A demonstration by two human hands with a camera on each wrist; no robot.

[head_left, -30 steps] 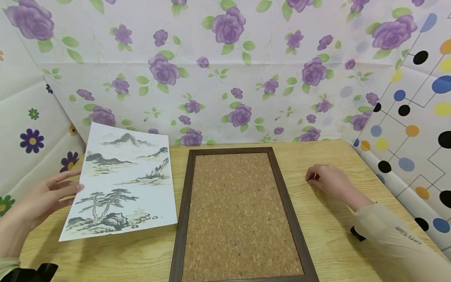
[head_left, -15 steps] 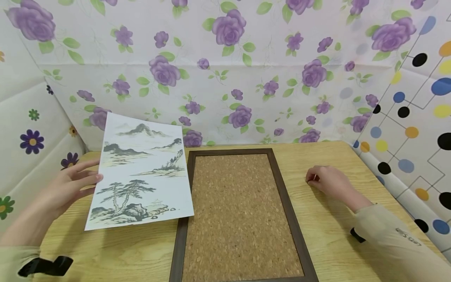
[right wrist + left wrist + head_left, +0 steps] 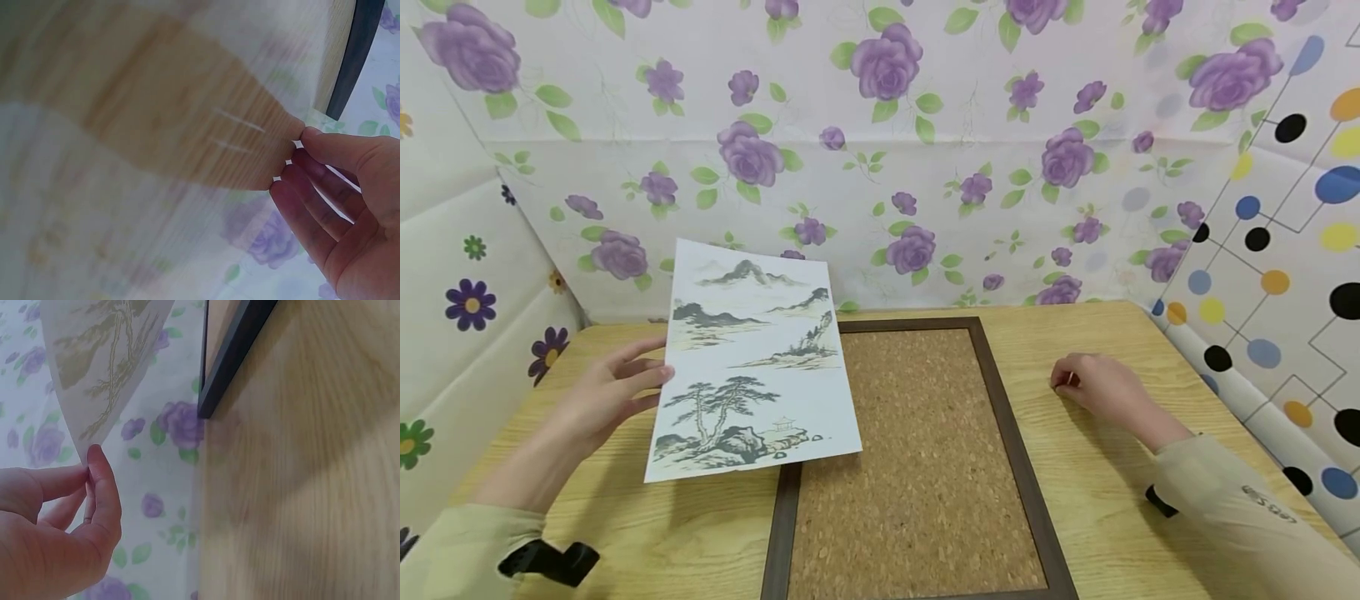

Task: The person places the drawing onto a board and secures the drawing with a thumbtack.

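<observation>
- Left hand (image 3: 602, 400) pinches the print (image 3: 752, 362) by its left edge; the print's long axis runs near-to-far, overlapping the corkboard (image 3: 925, 467) at its left.
- Right hand (image 3: 1101, 387) rests far right, fingers curled; contents unclear.

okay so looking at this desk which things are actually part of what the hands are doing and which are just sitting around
In use:
landscape print, pinched at its edge by the left hand
cork board in its dark frame, partly under the print
right hand, resting on the table beside the board

Just there:
purple rose wall covering
dotted wall covering
</observation>
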